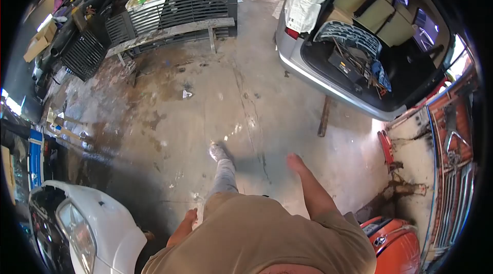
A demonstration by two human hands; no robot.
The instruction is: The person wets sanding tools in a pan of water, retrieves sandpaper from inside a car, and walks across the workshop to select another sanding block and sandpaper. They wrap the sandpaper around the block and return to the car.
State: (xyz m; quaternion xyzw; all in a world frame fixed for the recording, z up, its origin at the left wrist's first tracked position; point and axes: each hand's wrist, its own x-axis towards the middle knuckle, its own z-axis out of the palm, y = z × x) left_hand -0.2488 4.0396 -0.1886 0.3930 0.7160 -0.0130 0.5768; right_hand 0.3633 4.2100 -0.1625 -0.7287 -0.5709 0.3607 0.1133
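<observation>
Left hand (191, 216) low beside the shirt (267, 228), small; right hand (294, 162) out forward, blurred; finger spread on either cannot be told. White car (110, 217), nearest left hand, cut off below. Wooden bar (324, 117) ahead of right hand, far end obscured at silver bumper (328, 84).

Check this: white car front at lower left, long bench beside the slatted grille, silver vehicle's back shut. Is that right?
Not quite: the back of the silver vehicle is open, not shut. The head view shows its cargo area with a dark box inside. The white car front at lower left and the long bench beside the slatted grille are right.
</observation>
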